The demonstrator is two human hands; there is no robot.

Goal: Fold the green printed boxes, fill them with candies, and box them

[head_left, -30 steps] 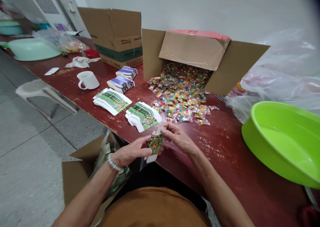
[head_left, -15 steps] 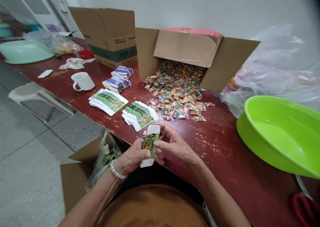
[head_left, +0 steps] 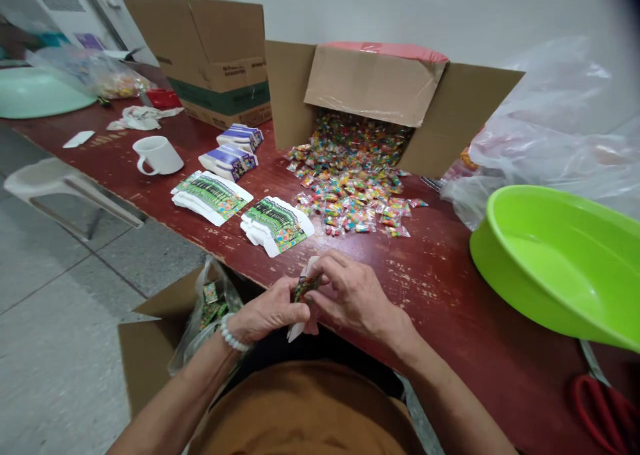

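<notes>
Over the table's front edge, my left hand [head_left: 267,309], with a beaded bracelet at the wrist, grips a small green printed carton [head_left: 306,285] between thumb and fingers. My right hand [head_left: 353,296] has its curled fingers and thumb closed on the carton's right side. The carton is turned partly edge-on, with white flaps at its top and bottom; its inside is hidden. Just beyond lie two fanned stacks of flattened green cartons, the nearer stack [head_left: 277,227] and the farther stack [head_left: 213,198]. Small clear packets of colourful candy [head_left: 350,205] spill from an open cardboard box [head_left: 373,85].
A lime-green basin [head_left: 550,268] stands at right, near red-handled scissors [head_left: 603,401]. Purple-and-white cartons [head_left: 229,161], a white mug [head_left: 158,155] and a second cardboard box [head_left: 215,75] are at left. Below the edge, a bag-lined box [head_left: 150,355] contains green cartons. A white stool [head_left: 70,188] stands beside the table.
The carton has turned from showing its printed face to nearly edge-on. My right hand's fingers have curled over and closed on it. The view has shifted slightly.
</notes>
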